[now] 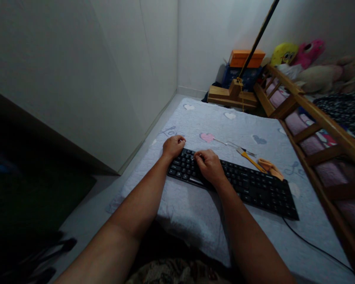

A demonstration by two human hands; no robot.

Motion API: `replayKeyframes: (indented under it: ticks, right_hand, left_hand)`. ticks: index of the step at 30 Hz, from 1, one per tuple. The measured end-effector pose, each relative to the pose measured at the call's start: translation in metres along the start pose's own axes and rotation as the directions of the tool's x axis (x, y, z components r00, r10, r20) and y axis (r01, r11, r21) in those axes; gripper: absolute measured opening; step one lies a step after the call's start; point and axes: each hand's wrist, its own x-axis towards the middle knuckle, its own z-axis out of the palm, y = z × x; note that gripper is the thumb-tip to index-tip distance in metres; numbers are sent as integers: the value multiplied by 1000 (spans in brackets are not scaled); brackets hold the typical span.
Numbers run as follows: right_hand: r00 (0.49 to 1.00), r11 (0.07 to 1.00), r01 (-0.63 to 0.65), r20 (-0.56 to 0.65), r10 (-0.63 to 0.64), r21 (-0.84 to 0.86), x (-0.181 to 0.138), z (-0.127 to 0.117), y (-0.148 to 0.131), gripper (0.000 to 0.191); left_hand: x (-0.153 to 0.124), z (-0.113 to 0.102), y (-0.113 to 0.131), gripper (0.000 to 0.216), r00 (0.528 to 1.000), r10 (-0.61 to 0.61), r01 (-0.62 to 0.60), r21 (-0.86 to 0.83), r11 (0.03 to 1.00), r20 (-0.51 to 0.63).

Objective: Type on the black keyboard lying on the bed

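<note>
A black computer keyboard lies at a slant across a pale quilted cover. My left hand is at its far left corner, fingers curled in and closed against that end. Above the left half of the keys, my right hand is closed, thumb and fingertips pinched together close to the key tops. Anything between those fingertips is too small to make out. Behind the keyboard lie a yellow-handled brush or scraper, a thin metal tool and a folded orange-brown cloth.
The keyboard's cable trails off to the lower right. A wooden bed rail runs along the right, with plush toys behind it. A white panel stands on the left. At the back, a dark pole rises from a wooden base near stacked boxes.
</note>
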Motion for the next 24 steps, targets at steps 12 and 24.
replayKeyframes:
  ticks: [12,24]
  right_hand:
    - [1000,1000,21,2,-21,15,0,5,-1,17]
    - [1000,1000,19,21,-20,22,0,8,-2,18]
  left_hand:
    - [-1,-2,3,27,1000,-13,13,10,1000,9]
    - [0,0,1,26,1000,-9,9,7,1000,-2]
